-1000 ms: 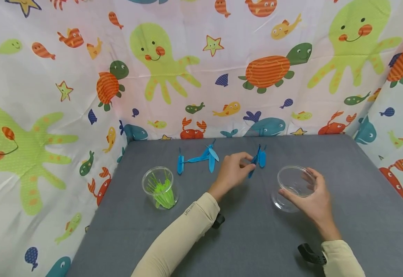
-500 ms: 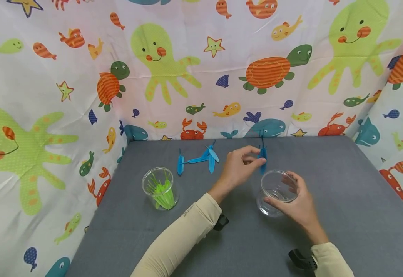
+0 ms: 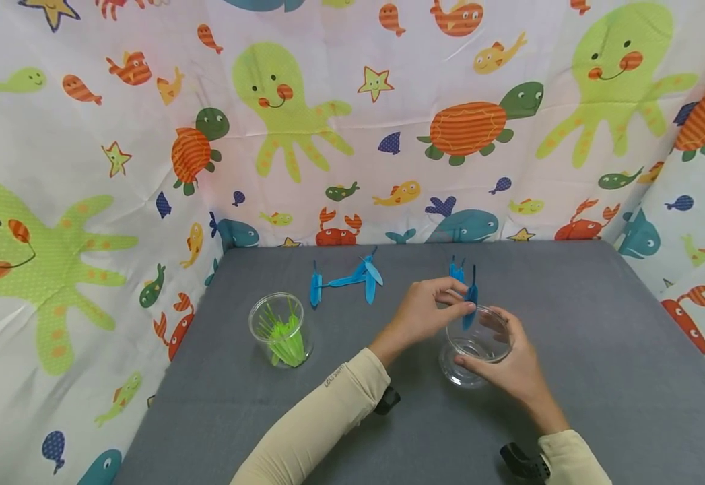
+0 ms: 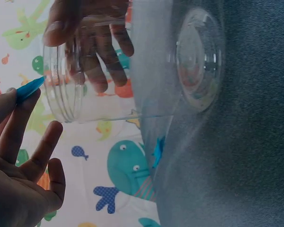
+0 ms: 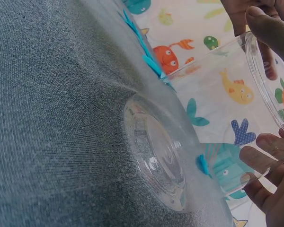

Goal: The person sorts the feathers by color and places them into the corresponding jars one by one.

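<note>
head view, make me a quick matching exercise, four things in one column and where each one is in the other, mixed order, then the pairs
Things
1. blue pick
2. green picks
3. empty clear cup
4. blue picks

Places
A. standing in the left clear cup
B. lying loose on the grey table near the back
C. pinched by the left hand over a cup's rim
D. held by the right hand

Pairs: 1-C, 2-A, 3-D, 4-B

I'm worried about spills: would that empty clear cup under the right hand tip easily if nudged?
Probably. The clear cup looks thin-walled, empty and light, so a nudge would likely slide or tip it. The right hand holding its side likely steadies it. On its side it would probably roll.
</note>
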